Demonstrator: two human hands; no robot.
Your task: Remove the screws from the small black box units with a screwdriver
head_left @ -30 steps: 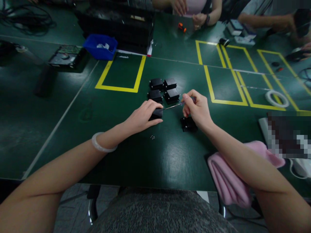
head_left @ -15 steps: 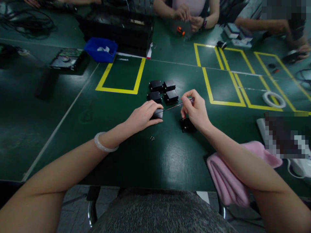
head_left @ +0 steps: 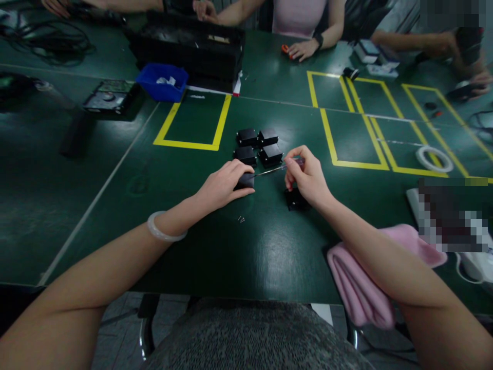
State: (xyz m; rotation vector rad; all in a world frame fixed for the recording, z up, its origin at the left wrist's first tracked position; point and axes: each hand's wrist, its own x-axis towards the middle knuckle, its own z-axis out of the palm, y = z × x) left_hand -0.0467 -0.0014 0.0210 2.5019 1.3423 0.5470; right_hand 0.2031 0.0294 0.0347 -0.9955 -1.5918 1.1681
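My left hand (head_left: 227, 182) is closed around a small black box (head_left: 246, 181), pressing it to the green table. Between the fingertips of my right hand (head_left: 306, 172) is a screwdriver (head_left: 271, 170), its thin shaft pointing left. The tip reaches the box beside my left fingers; exact contact is hard to make out. Under my right hand lies another black part (head_left: 296, 199), partly covered. Several similar black boxes (head_left: 257, 145) sit grouped just beyond my hands. A few tiny screws (head_left: 241, 219) lie on the table nearer to me.
A blue bin (head_left: 162, 85) stands by a large black case (head_left: 188, 49) at the back left. A hard drive (head_left: 110, 96) lies left of it. Right are a tape roll (head_left: 434, 158) and a pink cloth (head_left: 364, 282). Across the table, a co-worker's hand (head_left: 303, 50) rests near an orange object.
My left hand and the box have shifted slightly left, and the screwdriver has moved left with them. Across the table, a co-worker's hands have moved apart.
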